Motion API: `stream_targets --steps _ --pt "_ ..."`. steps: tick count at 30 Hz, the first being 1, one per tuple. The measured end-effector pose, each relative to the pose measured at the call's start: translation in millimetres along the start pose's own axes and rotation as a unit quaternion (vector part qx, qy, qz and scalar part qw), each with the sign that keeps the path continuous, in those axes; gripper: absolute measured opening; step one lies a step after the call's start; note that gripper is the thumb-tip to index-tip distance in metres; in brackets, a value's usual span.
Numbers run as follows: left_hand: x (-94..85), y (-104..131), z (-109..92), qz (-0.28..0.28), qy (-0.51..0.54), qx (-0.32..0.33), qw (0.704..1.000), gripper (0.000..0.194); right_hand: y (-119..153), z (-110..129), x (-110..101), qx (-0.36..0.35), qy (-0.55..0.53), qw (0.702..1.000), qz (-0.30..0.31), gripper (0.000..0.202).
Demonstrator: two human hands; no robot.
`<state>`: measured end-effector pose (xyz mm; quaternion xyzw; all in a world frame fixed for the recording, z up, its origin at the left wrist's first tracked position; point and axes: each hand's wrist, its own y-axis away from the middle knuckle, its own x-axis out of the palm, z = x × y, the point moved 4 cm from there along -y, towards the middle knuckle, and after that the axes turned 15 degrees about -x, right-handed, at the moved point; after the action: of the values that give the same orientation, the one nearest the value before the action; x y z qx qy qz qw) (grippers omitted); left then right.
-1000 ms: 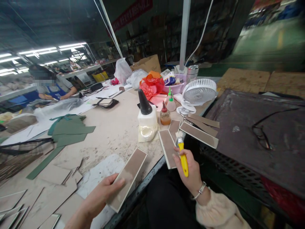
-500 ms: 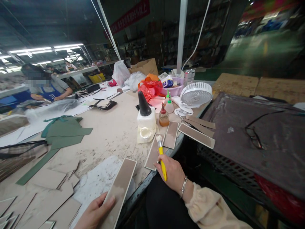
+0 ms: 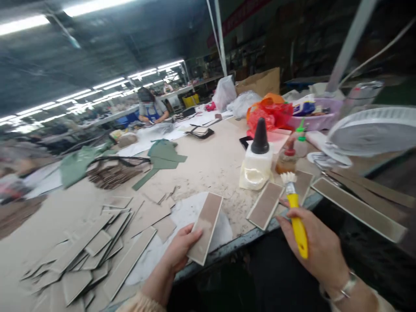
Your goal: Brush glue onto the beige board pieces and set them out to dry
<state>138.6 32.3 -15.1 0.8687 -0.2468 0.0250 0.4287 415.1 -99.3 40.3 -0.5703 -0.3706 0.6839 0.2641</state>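
My left hand (image 3: 185, 245) grips the lower end of a flat brown strip with pale edges (image 3: 209, 216), thumb on top, above the white sheet (image 3: 227, 229). Part of the strip's face is darker than the rest. A brush with a yellow handle (image 3: 298, 229) is held in my right hand (image 3: 320, 247), its pale bristles pointing up and away. Just beyond the brush lie another brown strip (image 3: 265, 204) and a partly covered one (image 3: 303, 184) at the table edge. A white bottle with a black cone cap (image 3: 258, 162) stands behind them.
Many loose strips (image 3: 97, 247) are heaped at the left. Green pieces (image 3: 165, 156) lie farther back. A red-capped bottle (image 3: 286, 160), a white fan (image 3: 373, 130) and a purple basin (image 3: 321, 115) stand at the right. A person in an apron (image 3: 152, 110) sits at the far end.
The view has swung left, bringing the heap of strips into sight. My left hand has lifted its strip farther over the table. The brush stays in my right hand.
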Motion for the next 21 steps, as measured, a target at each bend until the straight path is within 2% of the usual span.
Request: stream_targets --steps 2,4,7,10,12,15,19,21 --pt "-4.8 2 -3 -0.002 0.018 0.03 0.999 0.049 -23 12 5 -0.027 -0.043 0.999 -0.006 0.016" --pt "-9.4 5 -5 -0.008 0.032 0.056 0.998 0.05 -46 27 20 -0.046 -0.094 0.995 -0.004 0.019" --pt "-13.3 9 -4 -0.004 0.032 0.086 0.996 0.053 -79 47 54 -0.038 -0.165 0.985 0.011 0.026" --pt "-17.0 11 -2 0.001 0.016 0.102 0.995 0.054 -101 62 89 0.008 -0.244 0.969 0.026 0.029" --pt "-20.9 12 0 0.001 0.008 0.1 0.995 0.056 -108 69 104 0.03 -0.289 0.956 0.033 0.027" --pt "-27.0 14 3 -0.002 -0.014 0.083 0.996 0.058 -107 74 114 0.028 -0.325 0.944 0.041 0.024" --pt "-33.9 13 6 -0.033 -0.043 0.067 0.996 0.052 -97 72 122 0.018 -0.322 0.945 0.053 0.024" --pt "-37.7 11 6 -0.043 -0.02 0.059 0.997 0.051 -95 68 128 0.019 -0.31 0.949 0.061 0.029"
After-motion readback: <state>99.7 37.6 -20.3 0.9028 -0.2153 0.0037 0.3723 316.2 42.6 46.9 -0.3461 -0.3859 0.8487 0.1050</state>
